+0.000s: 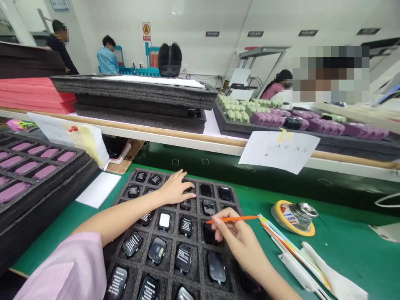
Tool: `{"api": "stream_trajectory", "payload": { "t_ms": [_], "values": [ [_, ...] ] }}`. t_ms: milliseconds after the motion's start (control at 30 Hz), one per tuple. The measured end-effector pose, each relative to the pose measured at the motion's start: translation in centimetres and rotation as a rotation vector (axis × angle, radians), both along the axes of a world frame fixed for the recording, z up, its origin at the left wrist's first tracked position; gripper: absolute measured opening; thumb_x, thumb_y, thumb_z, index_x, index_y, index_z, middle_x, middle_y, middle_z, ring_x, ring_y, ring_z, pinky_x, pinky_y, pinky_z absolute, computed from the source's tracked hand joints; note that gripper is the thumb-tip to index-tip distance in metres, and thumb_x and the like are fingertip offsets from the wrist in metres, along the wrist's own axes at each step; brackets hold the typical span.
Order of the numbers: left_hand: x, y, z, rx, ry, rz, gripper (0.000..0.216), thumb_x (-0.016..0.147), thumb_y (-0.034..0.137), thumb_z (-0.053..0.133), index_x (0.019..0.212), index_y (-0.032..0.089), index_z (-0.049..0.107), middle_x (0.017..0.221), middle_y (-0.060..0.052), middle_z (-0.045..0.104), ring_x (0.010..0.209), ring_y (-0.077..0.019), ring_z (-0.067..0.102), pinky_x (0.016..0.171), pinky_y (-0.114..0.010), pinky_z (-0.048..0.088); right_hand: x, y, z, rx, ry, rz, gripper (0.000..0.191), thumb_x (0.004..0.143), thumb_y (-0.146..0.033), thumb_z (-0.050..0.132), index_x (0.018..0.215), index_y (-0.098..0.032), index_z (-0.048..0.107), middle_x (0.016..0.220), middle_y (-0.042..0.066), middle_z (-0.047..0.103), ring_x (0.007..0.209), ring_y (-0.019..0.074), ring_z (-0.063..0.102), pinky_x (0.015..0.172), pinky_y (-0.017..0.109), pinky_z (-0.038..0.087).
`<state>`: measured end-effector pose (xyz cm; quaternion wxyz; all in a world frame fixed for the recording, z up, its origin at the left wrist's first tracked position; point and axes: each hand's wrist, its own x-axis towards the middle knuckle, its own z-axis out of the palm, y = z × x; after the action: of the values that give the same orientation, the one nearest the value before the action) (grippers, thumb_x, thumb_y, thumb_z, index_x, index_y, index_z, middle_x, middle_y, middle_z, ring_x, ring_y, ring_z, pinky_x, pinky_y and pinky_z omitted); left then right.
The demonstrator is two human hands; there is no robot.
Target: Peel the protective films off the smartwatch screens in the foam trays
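Note:
A black foam tray (175, 239) lies on the green bench in front of me, its pockets filled with several small black devices (183, 257). My left hand (176, 187) rests palm down on the far part of the tray, fingers spread over the pockets, holding nothing. My right hand (238, 236) hovers over the tray's right side, fingers pinched on a thin orange stick (235, 219) that points left toward a black device.
A yellow tape roll with a metal cup (295, 216) and white strips (308, 260) lie at the right. A foam tray of purple parts (28, 168) sits left. Stacked foam sheets (137, 98) and more trays fill the shelf. A paper note (279, 151) hangs there. Other people work behind.

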<state>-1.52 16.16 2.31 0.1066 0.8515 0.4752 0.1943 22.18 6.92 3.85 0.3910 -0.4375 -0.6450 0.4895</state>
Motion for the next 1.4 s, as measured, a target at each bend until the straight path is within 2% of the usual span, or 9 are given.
{"api": "stream_trajectory", "payload": {
  "t_ms": [100, 233, 400, 667, 900, 1033, 1133, 1233, 1400],
  "values": [
    [-0.6, 0.3, -0.4, 0.029, -0.031, -0.019, 0.028, 0.089, 0.040, 0.073, 0.110, 0.022, 0.071, 0.137, -0.014, 0.058, 0.142, -0.0371, 0.041, 0.115, -0.057, 0.035, -1.7, 4.5, -0.5, -0.013, 0.056, -0.022, 0.046, 0.089, -0.060, 0.067, 0.096, -0.015, 0.063, 0.082, 0.003, 0.067, 0.061, 0.0120, 0.062, 0.061, 0.026, 0.055],
    [-1.2, -0.2, -0.7, 0.047, -0.110, -0.049, 0.027, 0.089, 0.030, 0.074, 0.114, 0.022, 0.068, 0.115, -0.007, 0.070, 0.118, -0.0261, 0.062, 0.107, -0.044, 0.046, -4.5, 9.7, -2.5, -0.054, 0.118, -0.075, 0.027, 0.099, -0.040, 0.062, 0.101, -0.012, 0.063, 0.084, 0.000, 0.065, 0.064, 0.0103, 0.062, 0.063, 0.026, 0.056],
    [-1.5, 0.4, -1.0, 0.032, -0.188, -0.055, 0.024, 0.084, 0.026, 0.080, 0.104, 0.020, 0.069, 0.107, -0.005, 0.073, 0.110, -0.0233, 0.066, 0.101, -0.037, 0.048, -7.0, 12.9, -4.8, -0.092, 0.185, -0.154, 0.026, 0.100, -0.037, 0.060, 0.109, -0.012, 0.062, 0.091, 0.002, 0.065, 0.070, 0.0114, 0.064, 0.064, 0.026, 0.057],
    [-1.3, 0.7, -1.9, -0.028, -0.285, 0.083, 0.054, 0.074, 0.033, 0.088, 0.116, 0.016, 0.058, 0.113, -0.010, 0.069, 0.109, -0.0276, 0.065, 0.094, -0.042, 0.053, -6.5, 12.4, -6.1, -0.059, 0.203, -0.181, 0.025, 0.100, -0.036, 0.061, 0.106, -0.012, 0.063, 0.087, 0.001, 0.065, 0.068, 0.0111, 0.064, 0.064, 0.027, 0.057],
    [-1.4, 0.8, -2.2, 0.000, -0.268, 0.081, 0.053, 0.076, 0.035, 0.086, 0.115, 0.015, 0.057, 0.112, -0.010, 0.068, 0.107, -0.0270, 0.065, 0.093, -0.042, 0.052, -6.7, 12.4, -6.4, -0.021, 0.173, -0.169, 0.025, 0.100, -0.036, 0.061, 0.106, -0.012, 0.063, 0.087, 0.001, 0.065, 0.069, 0.0115, 0.064, 0.065, 0.027, 0.058],
    [-1.2, 0.1, -1.1, 0.097, -0.202, 0.014, 0.043, 0.081, 0.040, 0.082, 0.112, 0.017, 0.061, 0.112, -0.010, 0.066, 0.109, -0.0272, 0.061, 0.096, -0.043, 0.049, -6.6, 12.3, -6.2, -0.011, 0.165, -0.153, 0.025, 0.100, -0.036, 0.062, 0.107, -0.013, 0.063, 0.089, 0.002, 0.066, 0.070, 0.0118, 0.064, 0.065, 0.027, 0.058],
    [-0.3, -1.0, -0.1, 0.165, -0.123, -0.098, 0.027, 0.091, 0.046, 0.070, 0.094, 0.019, 0.070, 0.105, -0.008, 0.066, 0.106, -0.0253, 0.059, 0.099, -0.042, 0.046, -6.6, 12.3, -6.1, -0.004, 0.165, -0.149, 0.025, 0.100, -0.036, 0.062, 0.108, -0.013, 0.063, 0.092, 0.003, 0.066, 0.073, 0.0125, 0.065, 0.067, 0.028, 0.058],
    [0.5, -2.3, 0.2, 0.189, -0.039, -0.184, 0.033, 0.086, 0.050, 0.074, 0.080, 0.018, 0.073, 0.101, -0.009, 0.066, 0.103, -0.0273, 0.060, 0.095, -0.043, 0.048, -6.4, 12.5, -5.6, -0.004, 0.161, -0.140, 0.025, 0.099, -0.036, 0.062, 0.108, -0.013, 0.063, 0.092, 0.003, 0.066, 0.074, 0.0128, 0.065, 0.067, 0.029, 0.058],
    [-0.7, -4.4, -0.4, 0.193, -0.005, -0.182, 0.034, 0.083, 0.046, 0.078, 0.105, 0.020, 0.073, 0.115, -0.013, 0.064, 0.116, -0.0320, 0.058, 0.100, -0.048, 0.048, -5.6, 12.1, -4.2, 0.002, 0.170, -0.113, 0.026, 0.100, -0.038, 0.060, 0.104, -0.012, 0.063, 0.085, 0.001, 0.065, 0.069, 0.0117, 0.064, 0.066, 0.028, 0.058]
  ]
}}
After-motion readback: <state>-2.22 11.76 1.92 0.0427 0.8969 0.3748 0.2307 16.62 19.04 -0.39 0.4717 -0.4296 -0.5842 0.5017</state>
